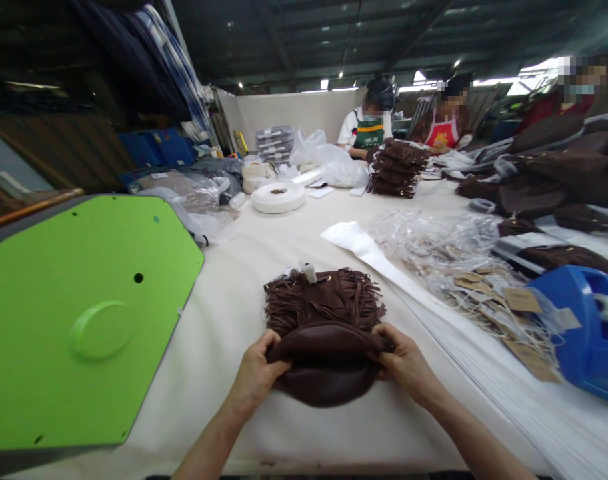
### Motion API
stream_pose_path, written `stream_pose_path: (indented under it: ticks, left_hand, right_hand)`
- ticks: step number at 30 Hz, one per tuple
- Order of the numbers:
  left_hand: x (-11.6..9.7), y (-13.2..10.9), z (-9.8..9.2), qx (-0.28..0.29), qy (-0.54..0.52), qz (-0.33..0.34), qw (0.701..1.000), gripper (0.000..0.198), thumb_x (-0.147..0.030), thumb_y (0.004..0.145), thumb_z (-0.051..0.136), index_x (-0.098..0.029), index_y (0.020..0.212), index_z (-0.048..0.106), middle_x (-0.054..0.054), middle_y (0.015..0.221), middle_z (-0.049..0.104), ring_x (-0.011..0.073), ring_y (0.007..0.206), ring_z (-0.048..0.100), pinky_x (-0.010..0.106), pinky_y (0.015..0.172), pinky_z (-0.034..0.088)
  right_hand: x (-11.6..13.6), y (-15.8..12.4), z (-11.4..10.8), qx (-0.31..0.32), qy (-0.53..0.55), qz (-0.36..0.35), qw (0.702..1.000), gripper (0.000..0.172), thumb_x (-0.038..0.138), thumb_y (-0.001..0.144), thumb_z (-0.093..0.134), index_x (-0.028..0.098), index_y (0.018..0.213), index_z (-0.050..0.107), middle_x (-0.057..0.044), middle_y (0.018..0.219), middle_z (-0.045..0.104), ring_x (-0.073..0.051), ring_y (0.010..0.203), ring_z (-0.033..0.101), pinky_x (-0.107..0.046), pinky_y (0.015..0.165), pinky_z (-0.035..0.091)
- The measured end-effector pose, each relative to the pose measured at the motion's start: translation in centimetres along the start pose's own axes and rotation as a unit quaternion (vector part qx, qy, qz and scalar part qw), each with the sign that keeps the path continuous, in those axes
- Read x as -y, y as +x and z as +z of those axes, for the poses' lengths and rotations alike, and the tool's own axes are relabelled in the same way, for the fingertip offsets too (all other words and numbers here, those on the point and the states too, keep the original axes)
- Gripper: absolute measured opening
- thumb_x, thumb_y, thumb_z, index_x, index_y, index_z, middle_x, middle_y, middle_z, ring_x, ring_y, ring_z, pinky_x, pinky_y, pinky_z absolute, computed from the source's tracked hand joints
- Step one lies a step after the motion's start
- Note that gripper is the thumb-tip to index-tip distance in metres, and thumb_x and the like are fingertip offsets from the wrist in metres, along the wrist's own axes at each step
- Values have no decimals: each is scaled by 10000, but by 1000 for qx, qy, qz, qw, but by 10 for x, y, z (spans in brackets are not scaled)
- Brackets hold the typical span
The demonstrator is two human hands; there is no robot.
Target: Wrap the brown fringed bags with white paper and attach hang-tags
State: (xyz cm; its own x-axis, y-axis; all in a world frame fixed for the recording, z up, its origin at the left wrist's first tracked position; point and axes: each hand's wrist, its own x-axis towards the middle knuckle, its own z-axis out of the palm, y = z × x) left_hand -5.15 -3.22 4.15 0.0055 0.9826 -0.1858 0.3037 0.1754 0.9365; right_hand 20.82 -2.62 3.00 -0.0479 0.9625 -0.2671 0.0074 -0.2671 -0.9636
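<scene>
A dark brown fringed bag (329,313) lies in front of me on the pale table covering (224,320). Its near end gapes toward me, showing a smooth dark edge. My left hand (259,367) pinches the left corner of this end, thumb on the near side. At the right corner my right hand (404,360) grips in the same way. Long strips of fringe spread over the bag's far part, where a small whitish wrapped piece (309,272) and some metal rings show. The bag's underside is hidden.
A green panel (84,320) fills the left side. To the right are white strips (434,320), tags with strings (484,293) and a blue tape dispenser (584,333). Farther back stand a white roll (279,198), stacked fringed bags (397,167) and several people (369,130).
</scene>
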Motion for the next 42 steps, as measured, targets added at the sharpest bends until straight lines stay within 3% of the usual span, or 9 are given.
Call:
stream_pose_path:
  ticks: [4,14,18,21,26,30,33,37,42]
  left_hand:
    - [-5,-1,-3,31,23,1,999,270,-318,587,627,-209,715,415,-69,618,452,125,619,432,214,563,335]
    - [11,1,4,-97,240,229,938,114,-311,761,484,-217,702,511,-15,683,520,143,633,490,238,589,390]
    - [19,4,1,-155,337,329,868,85,-269,819,487,-211,790,541,30,843,550,160,704,542,246,606,431]
    - [23,8,1,-194,412,400,795,76,-238,855,460,-200,847,525,61,959,533,161,744,564,248,618,469]
    - [15,4,-2,-208,451,426,756,73,-209,855,455,-170,854,516,97,970,549,220,844,554,326,701,480]
    - [-20,-11,3,-223,437,436,755,316,-230,827,510,-99,1115,492,155,1090,540,278,995,502,409,834,417]
    - [-54,-11,15,-122,427,462,767,551,-283,776,623,-108,1255,413,141,1190,540,293,1107,448,445,937,339]
    - [-75,2,29,-16,394,442,806,292,-179,698,700,-170,960,571,34,880,639,223,866,548,391,795,385]
    - [-65,5,35,-54,351,454,817,102,-103,756,570,-177,706,520,-7,688,563,164,708,514,327,683,360]
  right_hand:
    - [2,0,-2,11,-21,-2,1000,247,321,586,632,215,717,451,92,519,412,-68,387,370,-186,352,312]
    - [-15,7,-10,-56,-108,-153,981,12,213,654,524,202,651,521,56,504,478,-112,468,453,-219,441,355]
    - [-16,7,-15,-65,-163,-215,961,84,153,646,523,197,689,581,19,653,561,-148,664,516,-258,613,406]
    - [-18,7,-19,-73,-261,-304,913,192,115,689,474,207,788,611,-16,785,573,-166,751,550,-280,662,440]
    - [-20,6,-19,-143,-371,-448,801,239,64,758,485,217,887,617,-73,1017,533,-201,928,526,-328,751,478]
    - [-16,3,-16,-132,-396,-495,762,228,35,803,468,210,891,587,-55,869,572,-189,830,519,-314,682,480]
    - [-14,4,-16,-127,-396,-500,760,226,30,800,465,208,880,580,-56,861,568,-186,815,520,-304,660,483]
    - [-14,3,-19,-123,-380,-481,780,225,41,784,466,216,868,579,-54,863,569,-189,819,537,-309,667,498]
    - [8,-23,-10,-136,-384,-466,786,379,143,774,540,196,1148,512,-125,1110,524,-267,1046,499,-432,855,467]
